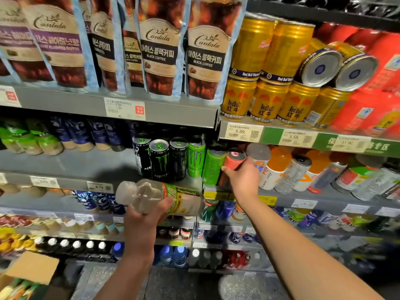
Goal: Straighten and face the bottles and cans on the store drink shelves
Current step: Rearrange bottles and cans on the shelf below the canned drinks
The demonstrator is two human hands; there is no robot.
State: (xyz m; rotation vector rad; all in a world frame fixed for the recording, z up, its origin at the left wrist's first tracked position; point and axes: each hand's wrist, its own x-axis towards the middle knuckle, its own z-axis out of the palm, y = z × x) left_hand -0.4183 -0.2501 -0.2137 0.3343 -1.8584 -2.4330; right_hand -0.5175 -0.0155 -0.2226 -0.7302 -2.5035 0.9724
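Your left hand point(144, 221) is nearest the lens, fingers curled under a clear bottle point(160, 197) with a green and cream label, held on its side in front of the shelves with its base toward you; your palm hides part of the label. Your right hand point(242, 180) reaches to the middle shelf point(281, 199) and grips a red can point(232, 164), tilted, just beside a green can point(213, 164); your fingers cover its lower half, so its print cannot be read. Left of these stand black Monster cans point(160, 160). Up right, two gold cans point(337, 67) lie tipped, bottoms facing you, on a stacked gold row. Lower shelves are blurred, and a cardboard box point(30, 269) is cut off at the bottom left.
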